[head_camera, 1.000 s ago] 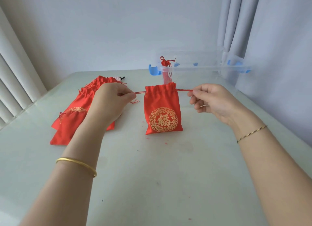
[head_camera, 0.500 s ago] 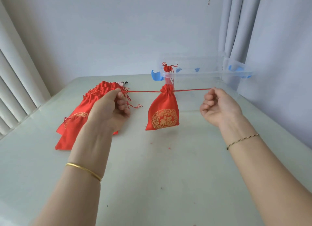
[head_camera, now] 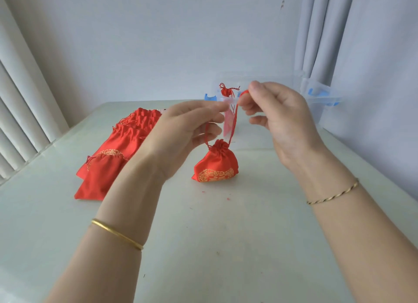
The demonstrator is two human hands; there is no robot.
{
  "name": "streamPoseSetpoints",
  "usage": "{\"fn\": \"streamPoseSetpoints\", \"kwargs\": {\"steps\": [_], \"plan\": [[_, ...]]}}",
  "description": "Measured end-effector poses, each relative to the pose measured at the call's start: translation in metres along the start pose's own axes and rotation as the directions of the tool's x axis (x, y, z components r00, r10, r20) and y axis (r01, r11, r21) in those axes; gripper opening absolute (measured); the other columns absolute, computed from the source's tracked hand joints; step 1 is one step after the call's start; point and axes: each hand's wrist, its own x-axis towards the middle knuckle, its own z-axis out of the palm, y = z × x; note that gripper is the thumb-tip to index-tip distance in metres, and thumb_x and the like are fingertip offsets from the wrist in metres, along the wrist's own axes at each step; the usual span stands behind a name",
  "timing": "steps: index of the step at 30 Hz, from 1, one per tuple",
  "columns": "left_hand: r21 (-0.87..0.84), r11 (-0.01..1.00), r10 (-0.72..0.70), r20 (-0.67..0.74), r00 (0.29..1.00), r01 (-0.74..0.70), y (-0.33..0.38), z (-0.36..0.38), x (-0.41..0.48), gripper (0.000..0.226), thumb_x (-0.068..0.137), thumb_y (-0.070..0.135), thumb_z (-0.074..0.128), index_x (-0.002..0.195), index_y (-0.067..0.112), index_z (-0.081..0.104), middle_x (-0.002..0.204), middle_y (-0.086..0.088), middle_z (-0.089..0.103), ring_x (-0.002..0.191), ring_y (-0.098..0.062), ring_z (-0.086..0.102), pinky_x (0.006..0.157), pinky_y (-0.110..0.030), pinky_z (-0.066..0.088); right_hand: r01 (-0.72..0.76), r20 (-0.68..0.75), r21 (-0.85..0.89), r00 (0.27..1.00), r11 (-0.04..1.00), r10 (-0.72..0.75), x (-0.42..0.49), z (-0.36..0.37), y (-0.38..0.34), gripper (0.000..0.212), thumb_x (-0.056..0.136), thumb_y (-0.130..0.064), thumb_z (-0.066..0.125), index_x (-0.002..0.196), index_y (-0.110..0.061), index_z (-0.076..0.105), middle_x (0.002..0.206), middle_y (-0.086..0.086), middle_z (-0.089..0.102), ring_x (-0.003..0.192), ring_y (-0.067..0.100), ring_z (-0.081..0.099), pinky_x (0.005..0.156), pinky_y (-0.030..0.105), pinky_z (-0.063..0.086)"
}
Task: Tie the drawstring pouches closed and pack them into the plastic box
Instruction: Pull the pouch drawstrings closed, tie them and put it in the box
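Observation:
A red drawstring pouch (head_camera: 216, 164) with a gold emblem sits on the table, its mouth cinched tight. Two red drawstrings (head_camera: 234, 121) rise from it to my hands. My left hand (head_camera: 183, 130) pinches one string just left of the pouch top. My right hand (head_camera: 278, 117) pinches the other string end above and to the right. Both hands are close together in front of the clear plastic box (head_camera: 316, 99) with blue latches. A tied red pouch (head_camera: 226, 90) shows through the box's left end.
A pile of several flat red pouches (head_camera: 110, 158) lies on the pale table (head_camera: 214, 234) at the left. Curtains hang behind the box at right; blinds run along the left edge. Small red thread bits dot the table.
The pouch mouth went from open to fully cinched as the strings were pulled apart. Both hands then rose and came together above the pouch, which has slumped onto the table.

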Motion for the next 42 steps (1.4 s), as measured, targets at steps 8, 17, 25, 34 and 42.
{"fn": "streamPoseSetpoints", "kwargs": {"steps": [8,17,25,34,42], "plan": [[0.330,0.939,0.120,-0.042,0.992,-0.099,-0.002,0.012,-0.002,0.021,0.084,0.020,0.066,0.088,0.000,0.070,0.064,0.000,0.056,0.058,-0.011,0.044,0.059,-0.017,0.039,-0.023,0.100,-0.040,0.995,0.999,0.027,-0.002,0.004,0.003,0.036,0.098,-0.034,0.041,0.074,-0.020,0.064,0.085,-0.005,0.067,0.083,0.010,0.059,0.077,0.029,0.046],[0.173,0.979,0.116,-0.056,0.992,-0.105,-0.003,0.008,-0.001,0.016,0.090,0.011,0.057,0.089,-0.002,0.067,0.061,0.002,0.055,0.055,-0.011,0.043,0.056,-0.019,0.038,-0.204,0.252,-0.216,0.933,0.955,0.256,-0.005,0.005,0.017,0.027,0.098,-0.026,0.042,0.079,-0.016,0.058,0.076,-0.003,0.062,0.074,0.011,0.059,0.071,0.028,0.047],[0.096,0.992,0.094,-0.082,0.992,-0.086,-0.008,0.004,0.001,0.015,0.087,0.000,0.057,0.081,0.010,0.066,0.072,-0.001,0.069,0.062,-0.008,0.059,0.060,-0.018,0.049,-0.213,0.526,-0.387,0.748,0.897,0.405,-0.007,-0.015,0.000,0.031,0.094,-0.019,0.049,0.065,-0.011,0.058,0.066,0.004,0.064,0.067,0.012,0.061,0.064,0.025,0.049],[0.603,0.687,0.421,0.124,0.898,-0.405,-0.004,0.010,-0.003,0.029,0.083,-0.002,0.059,0.091,0.026,0.062,0.086,0.005,0.063,0.078,-0.001,0.056,0.072,-0.013,0.047,-0.313,0.390,-0.024,0.872,0.950,0.297,-0.002,-0.004,0.021,0.021,0.098,-0.016,0.041,0.090,-0.014,0.061,0.077,0.001,0.067,0.072,0.019,0.065,0.077,0.034,0.051],[0.752,0.467,0.660,0.054,0.750,-0.465,-0.017,0.013,-0.002,0.031,0.079,0.004,0.056,0.105,0.019,0.064,0.082,0.015,0.061,0.085,-0.012,0.059,0.080,-0.033,0.048,-0.419,0.547,0.052,0.772,0.907,0.325,-0.003,-0.008,0.024,0.018,0.093,-0.019,0.047,0.086,-0.013,0.062,0.079,-0.001,0.068,0.072,0.011,0.065,0.075,0.029,0.049]]}}
